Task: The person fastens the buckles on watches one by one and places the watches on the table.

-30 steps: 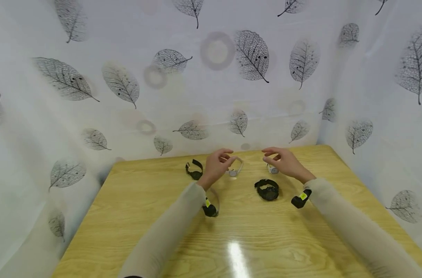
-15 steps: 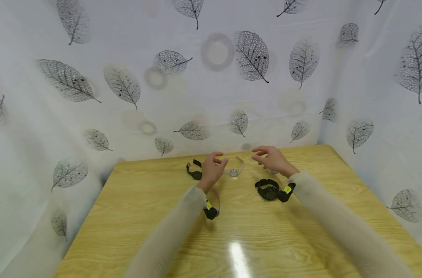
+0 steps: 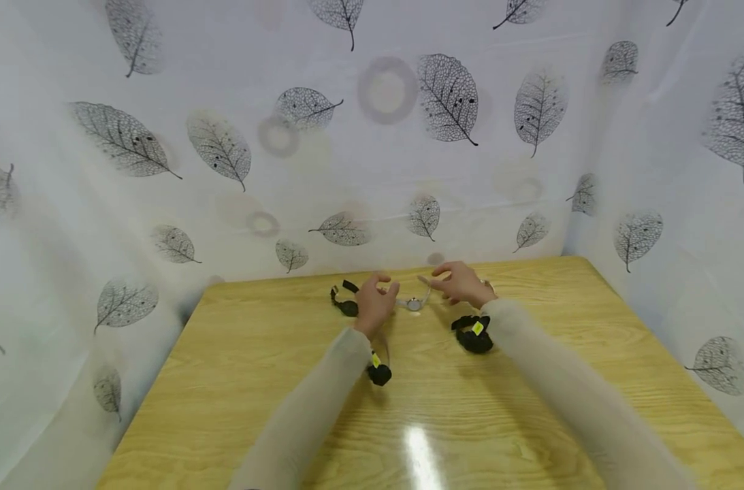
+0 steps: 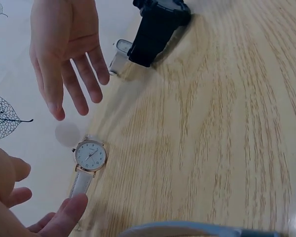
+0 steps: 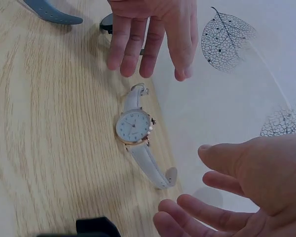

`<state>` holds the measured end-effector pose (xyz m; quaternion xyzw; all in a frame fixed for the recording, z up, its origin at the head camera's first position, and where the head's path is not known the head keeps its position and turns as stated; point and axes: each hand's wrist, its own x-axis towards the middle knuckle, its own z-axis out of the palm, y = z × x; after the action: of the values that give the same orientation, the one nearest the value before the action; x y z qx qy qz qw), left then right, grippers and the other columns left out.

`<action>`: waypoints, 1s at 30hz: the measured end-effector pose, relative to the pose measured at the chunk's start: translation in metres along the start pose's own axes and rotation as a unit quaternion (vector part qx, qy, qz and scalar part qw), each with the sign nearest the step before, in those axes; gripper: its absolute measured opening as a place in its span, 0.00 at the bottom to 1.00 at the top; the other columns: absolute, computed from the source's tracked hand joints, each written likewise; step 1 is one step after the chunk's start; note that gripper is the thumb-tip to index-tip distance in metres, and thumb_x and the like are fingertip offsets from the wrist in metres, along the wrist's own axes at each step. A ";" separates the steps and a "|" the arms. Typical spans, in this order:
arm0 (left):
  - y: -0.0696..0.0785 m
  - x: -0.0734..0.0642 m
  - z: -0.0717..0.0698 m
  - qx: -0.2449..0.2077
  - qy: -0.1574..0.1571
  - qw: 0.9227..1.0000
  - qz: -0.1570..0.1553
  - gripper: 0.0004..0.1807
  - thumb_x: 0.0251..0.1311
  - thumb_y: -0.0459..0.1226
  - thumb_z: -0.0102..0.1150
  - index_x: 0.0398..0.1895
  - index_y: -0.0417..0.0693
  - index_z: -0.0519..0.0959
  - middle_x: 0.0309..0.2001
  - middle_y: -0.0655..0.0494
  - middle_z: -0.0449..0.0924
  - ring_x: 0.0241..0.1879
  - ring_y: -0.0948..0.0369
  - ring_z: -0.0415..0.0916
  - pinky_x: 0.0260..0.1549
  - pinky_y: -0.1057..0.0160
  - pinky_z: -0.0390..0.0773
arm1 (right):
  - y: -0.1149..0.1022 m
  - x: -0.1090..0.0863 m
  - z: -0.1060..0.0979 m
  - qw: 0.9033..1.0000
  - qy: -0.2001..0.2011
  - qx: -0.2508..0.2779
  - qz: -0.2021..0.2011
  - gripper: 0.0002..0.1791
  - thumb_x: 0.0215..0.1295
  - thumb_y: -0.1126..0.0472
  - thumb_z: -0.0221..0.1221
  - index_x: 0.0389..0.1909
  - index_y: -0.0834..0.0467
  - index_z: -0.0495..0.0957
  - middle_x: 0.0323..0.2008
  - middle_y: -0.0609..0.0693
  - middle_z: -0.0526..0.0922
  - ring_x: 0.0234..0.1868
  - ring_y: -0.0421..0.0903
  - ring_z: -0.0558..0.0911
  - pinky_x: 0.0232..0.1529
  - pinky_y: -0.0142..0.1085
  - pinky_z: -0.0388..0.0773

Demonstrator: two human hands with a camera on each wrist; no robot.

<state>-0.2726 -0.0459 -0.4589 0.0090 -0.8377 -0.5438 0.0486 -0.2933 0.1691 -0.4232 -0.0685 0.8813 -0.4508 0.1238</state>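
Note:
A white-strapped wristwatch [image 5: 133, 126] with a round white dial lies on the table between the two hands. My left hand [image 3: 374, 303] hovers at its left end, fingers spread and loosely bent. The left wrist view has a left fingertip in front of the strap; whether it touches cannot be told. My right hand [image 3: 460, 282] is just right of the watch, thumb and fingers apart, near the strap's tip and holding nothing. A chunky black watch [image 3: 472, 340] stands below the right wrist, partly covered by the wrist camera. A second white-strapped watch [image 4: 122, 47] sits behind the right hand, mostly hidden.
A black watch [image 3: 347, 307] lies left of my left hand. A blue-grey strap [image 5: 54, 14] shows under the left forearm. The wooden table [image 3: 237, 381] ends at a leaf-printed curtain [image 3: 372, 163] close behind the watches.
My right hand has moved left, from the right-hand white watch to beside the middle one. The left hand has shifted slightly left and back. The watches lie where they were.

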 end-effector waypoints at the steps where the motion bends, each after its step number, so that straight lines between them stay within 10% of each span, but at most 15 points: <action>1: 0.000 0.000 0.000 -0.006 -0.006 1.000 -0.009 0.19 0.73 0.44 0.61 0.61 0.43 0.79 0.36 0.47 0.82 0.27 0.49 0.84 0.24 0.58 0.83 | -0.001 0.002 0.002 1.000 0.002 0.000 0.004 0.26 0.77 0.58 0.59 0.69 0.67 0.71 0.55 0.71 0.81 0.46 0.65 0.85 0.43 0.52 0.87; 11: 0.000 0.003 0.009 -0.012 -0.027 0.998 -0.061 0.17 0.72 0.39 0.62 0.59 0.40 0.80 0.32 0.45 0.85 0.26 0.45 0.86 0.23 0.58 0.85 | -0.002 0.014 0.018 0.999 0.012 -0.022 0.028 0.20 0.74 0.60 0.61 0.61 0.67 0.76 0.33 0.66 0.83 0.25 0.52 0.82 0.33 0.48 0.88; 19: 0.004 0.004 0.011 0.008 -0.007 0.995 -0.097 0.10 0.68 0.38 0.67 0.48 0.46 0.85 0.33 0.51 0.88 0.25 0.50 0.86 0.20 0.65 0.80 | -0.002 0.019 0.030 0.998 0.026 -0.047 0.043 0.21 0.72 0.61 0.63 0.62 0.66 0.78 0.47 0.66 0.84 0.27 0.50 0.85 0.30 0.41 0.86; 30: -0.002 0.013 0.018 0.022 0.002 0.995 -0.101 0.09 0.64 0.34 0.70 0.46 0.42 0.87 0.36 0.48 0.88 0.15 0.62 0.79 0.18 0.66 0.80 | 0.003 0.023 0.036 0.998 0.036 -0.031 0.037 0.20 0.68 0.65 0.66 0.58 0.70 0.80 0.36 0.61 0.87 0.21 0.47 0.81 0.24 0.38 0.82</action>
<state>-0.2873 -0.0306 -0.4669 0.0963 -0.8442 -0.5273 -0.0051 -0.3051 0.1371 -0.4497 -0.0234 0.9008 -0.4205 0.1060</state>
